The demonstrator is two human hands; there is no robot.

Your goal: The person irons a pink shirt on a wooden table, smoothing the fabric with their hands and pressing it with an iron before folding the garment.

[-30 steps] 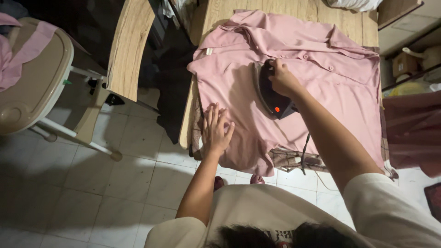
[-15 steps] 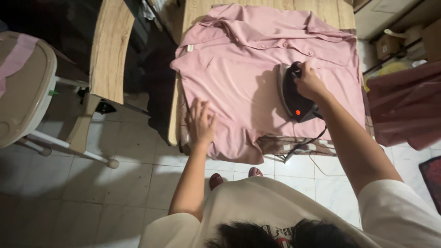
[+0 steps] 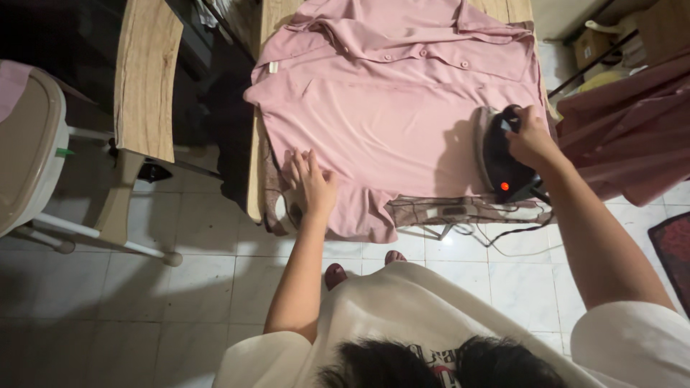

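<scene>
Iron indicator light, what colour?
Red-orange, glowing on the black iron near its rear end, under the right hand. Seen in the head view.

You see everything through a single camera worn on your head, so no second view shares any part of the scene. It looks almost straight down over your own hair and pale T-shirt at the bottom edge, facing away from your body toward the wooden table. It sits well above the work, wide enough to take in the near edge of the table, both forearms, the tiled floor to the left and the table's far part cut off at the top.
</scene>
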